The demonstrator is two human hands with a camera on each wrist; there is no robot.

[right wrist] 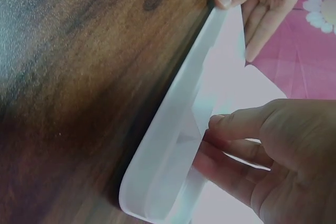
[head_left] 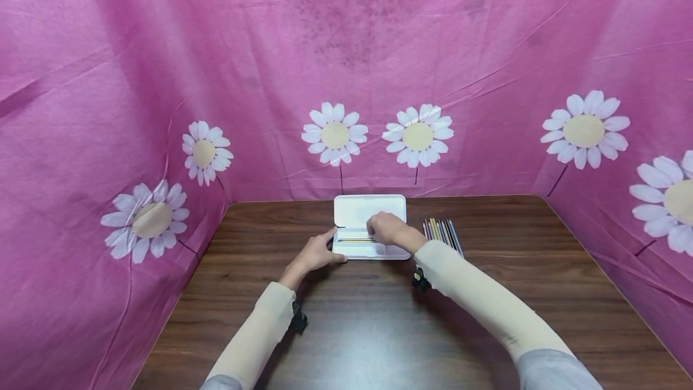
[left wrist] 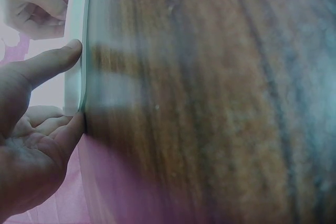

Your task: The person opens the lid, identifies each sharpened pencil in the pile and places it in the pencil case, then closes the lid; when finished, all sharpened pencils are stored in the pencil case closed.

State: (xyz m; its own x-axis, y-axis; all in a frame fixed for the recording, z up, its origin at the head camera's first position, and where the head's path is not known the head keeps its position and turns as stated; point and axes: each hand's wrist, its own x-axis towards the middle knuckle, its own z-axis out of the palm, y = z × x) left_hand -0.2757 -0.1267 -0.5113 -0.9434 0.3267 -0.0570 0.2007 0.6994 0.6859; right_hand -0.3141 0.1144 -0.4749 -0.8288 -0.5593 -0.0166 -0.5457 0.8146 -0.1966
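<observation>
A white pencil case [head_left: 370, 251] lies opened out on the table, its lid [head_left: 369, 208] tipped back. Several thin pencils [head_left: 353, 239] lie lengthwise inside. My left hand [head_left: 316, 253] grips the case's left end, thumb on the front corner and fingers along the end; the left wrist view shows the thumb [left wrist: 68, 55] on the rim. Reaching over the case, my right hand [head_left: 390, 229] has its thumb and fingers curled down at a pencil's right end. In the right wrist view its fingertips [right wrist: 218, 121] pinch close together just inside the front wall, partly hiding what they hold.
A row of colored pencils [head_left: 441, 233] lies right of the case, beside my right wrist. The brown wooden table [head_left: 357, 324] meets a pink cloth backdrop [head_left: 260, 155] with daisies at its back and sides. Each wrist carries a small black camera.
</observation>
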